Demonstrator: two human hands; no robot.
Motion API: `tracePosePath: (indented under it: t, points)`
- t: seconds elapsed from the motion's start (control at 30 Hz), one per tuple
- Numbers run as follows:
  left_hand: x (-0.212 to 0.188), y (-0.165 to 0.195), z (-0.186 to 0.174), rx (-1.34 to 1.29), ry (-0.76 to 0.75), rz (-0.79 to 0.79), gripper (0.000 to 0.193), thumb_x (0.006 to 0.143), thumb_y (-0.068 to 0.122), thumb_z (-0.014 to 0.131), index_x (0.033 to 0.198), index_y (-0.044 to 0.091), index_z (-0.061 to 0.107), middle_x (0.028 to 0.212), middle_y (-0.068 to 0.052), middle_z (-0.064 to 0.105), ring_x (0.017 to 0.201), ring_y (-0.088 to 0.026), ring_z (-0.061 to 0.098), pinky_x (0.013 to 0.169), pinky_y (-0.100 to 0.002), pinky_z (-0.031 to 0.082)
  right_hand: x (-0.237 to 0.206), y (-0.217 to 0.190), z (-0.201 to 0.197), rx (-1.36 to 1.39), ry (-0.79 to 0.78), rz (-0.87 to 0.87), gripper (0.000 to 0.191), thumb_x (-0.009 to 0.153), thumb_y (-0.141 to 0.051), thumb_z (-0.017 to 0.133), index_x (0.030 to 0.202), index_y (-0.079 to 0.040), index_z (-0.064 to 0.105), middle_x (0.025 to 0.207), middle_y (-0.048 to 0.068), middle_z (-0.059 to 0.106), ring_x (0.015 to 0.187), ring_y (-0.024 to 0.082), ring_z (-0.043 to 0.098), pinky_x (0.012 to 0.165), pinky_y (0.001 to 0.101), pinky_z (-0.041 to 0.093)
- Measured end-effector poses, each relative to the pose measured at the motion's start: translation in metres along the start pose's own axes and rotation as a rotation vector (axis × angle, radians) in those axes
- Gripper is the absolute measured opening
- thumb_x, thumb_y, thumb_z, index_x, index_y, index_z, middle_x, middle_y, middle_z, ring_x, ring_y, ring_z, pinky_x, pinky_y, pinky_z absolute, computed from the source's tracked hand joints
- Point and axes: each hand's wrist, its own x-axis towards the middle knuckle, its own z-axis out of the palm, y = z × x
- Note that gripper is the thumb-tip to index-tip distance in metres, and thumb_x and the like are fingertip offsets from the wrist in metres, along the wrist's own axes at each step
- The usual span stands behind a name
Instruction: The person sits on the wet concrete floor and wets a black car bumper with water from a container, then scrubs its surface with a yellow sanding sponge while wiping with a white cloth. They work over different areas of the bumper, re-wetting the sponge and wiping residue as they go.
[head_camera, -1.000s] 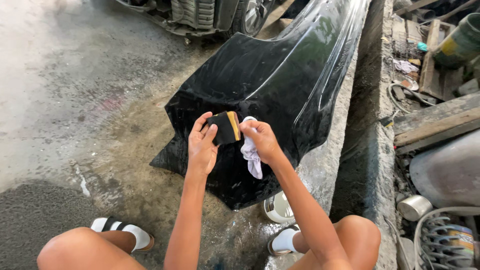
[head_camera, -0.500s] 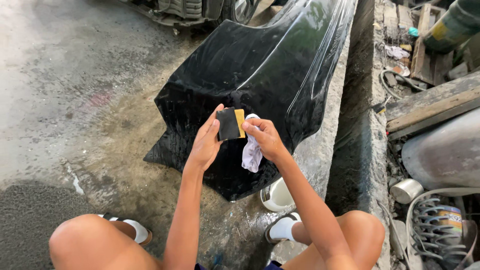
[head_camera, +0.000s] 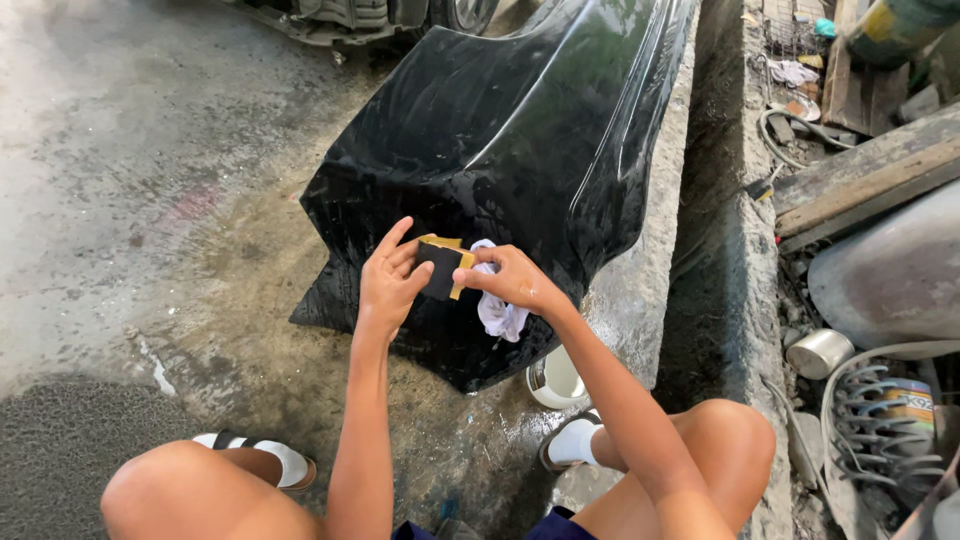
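- In the centre of the head view, a glossy black car bumper (head_camera: 520, 150) lies wet on the concrete floor (head_camera: 120, 180), its right side leaning on a raised concrete kerb (head_camera: 670, 250).
- Left hand (head_camera: 388, 283): fingers closed around the left side of a small sanding block (head_camera: 441, 268), dark on its face with a yellow backing, held just above the bumper's near end.
- Right hand (head_camera: 512, 280): fingertips pinch the block's right edge, while a crumpled white cloth (head_camera: 497, 313) hangs from beneath the palm, against the bumper surface.
- Below the bumper's near corner, a small white bucket (head_camera: 556, 381) stands on the wet floor, beside the person's right foot in a white sock and sandal (head_camera: 574, 443).
- At left, the other sandalled foot (head_camera: 262, 458) rests near a dark textured mat (head_camera: 70, 460).
- At right, beyond the kerb: wooden planks (head_camera: 870, 170), a metal cup (head_camera: 818, 352) and a coiled hose (head_camera: 880, 420).
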Motion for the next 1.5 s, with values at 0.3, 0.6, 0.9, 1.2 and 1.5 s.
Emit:
tracePosePath:
  t: [0.3, 0.6, 0.9, 1.2, 1.5]
  points:
    - [0.0, -0.059, 0.02, -0.527, 0.138, 0.233, 0.033, 0.098, -0.004, 0.073, 0.126, -0.004, 0.054, 0.116, -0.012, 0.066, 0.102, -0.018, 0.066, 0.093, -0.033, 0.056, 0.014, 0.034, 0.04, 0.284, 0.178, -0.139, 0.032, 0.111, -0.036, 0.053, 0.115, -0.004, 0.054, 0.092, 0.0, 0.053, 0.083, 0.007, 0.049, 0.072, 0.0281, 0.045]
    - [-0.003, -0.084, 0.031, -0.471, 0.283, 0.208, 0.028, 0.102, 0.007, 0.059, 0.129, -0.002, 0.059, 0.118, -0.008, 0.069, 0.104, -0.016, 0.066, 0.096, -0.031, 0.053, 0.027, 0.043, 0.047, -0.063, 0.373, -0.21, 0.027, 0.102, -0.03, 0.059, 0.105, -0.003, 0.062, 0.085, 0.007, 0.062, 0.076, 0.017, 0.06, 0.069, 0.0331, 0.05]
    - [0.039, -0.043, -0.091, 0.281, 0.292, 0.092, 0.052, 0.089, 0.0, 0.067, 0.14, 0.001, 0.055, 0.119, -0.007, 0.067, 0.101, -0.015, 0.063, 0.087, -0.029, 0.051, 0.04, 0.046, -0.083, 0.017, 0.808, -0.209, 0.021, 0.106, -0.026, 0.066, 0.107, -0.004, 0.068, 0.089, 0.005, 0.063, 0.082, 0.014, 0.055, 0.073, 0.0313, 0.047]
    - [0.048, -0.071, -0.067, 0.14, 0.414, 0.343, 0.037, 0.096, 0.011, 0.074, 0.13, -0.001, 0.063, 0.114, -0.006, 0.072, 0.102, -0.011, 0.066, 0.091, -0.027, 0.054, 0.061, 0.056, -0.042, -0.404, 1.207, -0.36, 0.018, 0.1, -0.022, 0.072, 0.094, -0.006, 0.069, 0.092, 0.014, 0.068, 0.085, 0.033, 0.067, 0.077, 0.0421, 0.051]
    - [0.042, -0.008, -0.01, 0.767, 0.477, 0.748, 0.022, 0.098, 0.012, 0.074, 0.117, 0.004, 0.068, 0.109, -0.014, 0.07, 0.098, -0.03, 0.067, 0.085, -0.039, 0.054, 0.059, 0.046, -0.041, -0.428, 1.181, -0.306, 0.014, 0.098, -0.023, 0.074, 0.095, -0.009, 0.07, 0.092, 0.013, 0.068, 0.084, 0.033, 0.068, 0.074, 0.0428, 0.052]
